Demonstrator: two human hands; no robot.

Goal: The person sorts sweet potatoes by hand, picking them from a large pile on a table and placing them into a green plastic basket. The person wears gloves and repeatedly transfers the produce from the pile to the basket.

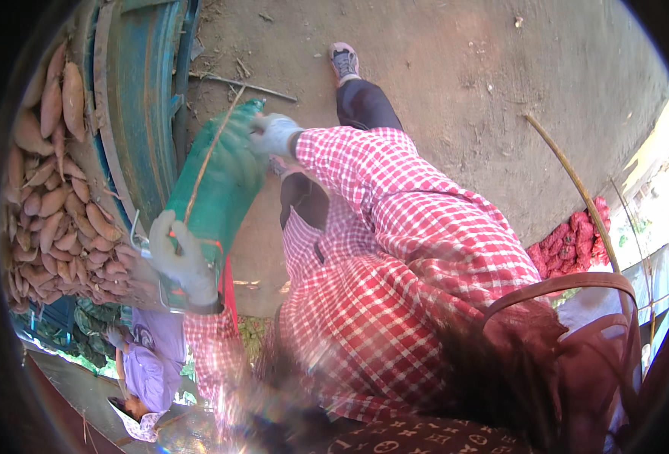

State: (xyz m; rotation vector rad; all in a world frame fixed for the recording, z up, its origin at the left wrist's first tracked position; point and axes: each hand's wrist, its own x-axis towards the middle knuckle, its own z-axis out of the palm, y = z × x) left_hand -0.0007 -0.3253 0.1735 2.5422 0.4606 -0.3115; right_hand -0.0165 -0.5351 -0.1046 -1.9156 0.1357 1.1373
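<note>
A long green mesh bag (215, 176) stretches between my hands, a thin tan strip lying along it. My right hand (275, 134), in a light work glove, grips the bag's far end. At the near end, my left hand (184, 264), in a pale glove, is closed on the bag beside a bent metal wire frame (164, 292). Some of its fingers and the bag's mouth are partly hidden. A red strap (229, 289) hangs beside that hand.
Left of me, sweet potatoes (56, 227) lie heaped behind a blue metal side panel (141, 85). A thin rod (249, 88) lies on the ground. A person in purple (153, 363) is at lower left. Red mesh sacks (572, 241) and a curved wooden stick (575, 176) are at right.
</note>
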